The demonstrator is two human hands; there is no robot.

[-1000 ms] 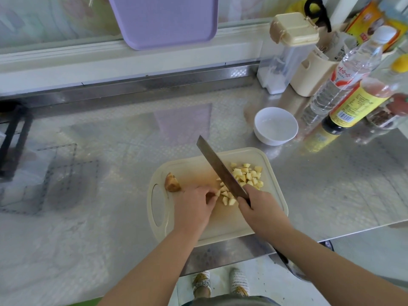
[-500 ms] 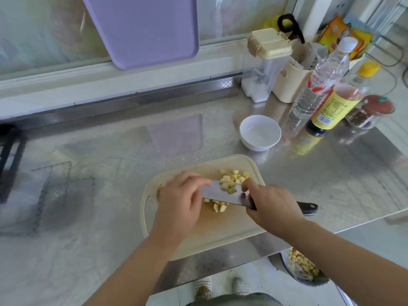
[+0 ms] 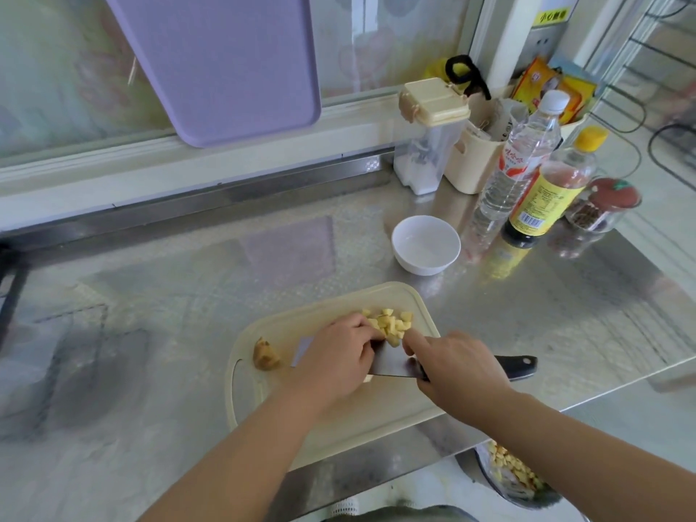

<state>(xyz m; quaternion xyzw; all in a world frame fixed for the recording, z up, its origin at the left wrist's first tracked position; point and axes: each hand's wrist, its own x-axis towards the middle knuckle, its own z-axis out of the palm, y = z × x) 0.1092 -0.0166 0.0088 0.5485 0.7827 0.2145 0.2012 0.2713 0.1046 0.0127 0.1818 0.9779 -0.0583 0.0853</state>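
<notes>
Diced yellow cubes (image 3: 391, 325) are heaped on the cream cutting board (image 3: 380, 412), cupped from the left by the curled left hand (image 3: 335, 359). At their right, the cleaver (image 3: 391, 365) is gripped flat by the right hand (image 3: 455, 374).

Left hand (image 3: 335, 357): palm down, knuckles up, fingers (image 3: 359, 333) curled downward, tips hidden beneath hand; whether they pinch anything not discernible. Left forearm: bare, enters from lower left, rises diagonally toward centre. Right hand (image 3: 457, 373): palm down, wrapped round black-handled steel cleaver (image 3: 391, 361) where blade meets handle; index finger extended forward over flat of blade, remaining fingers curled under. Right forearm: bare, enters from lower right. Hands close together, left knuckles just beside right index fingertip; both wrists roughly straight.
</notes>
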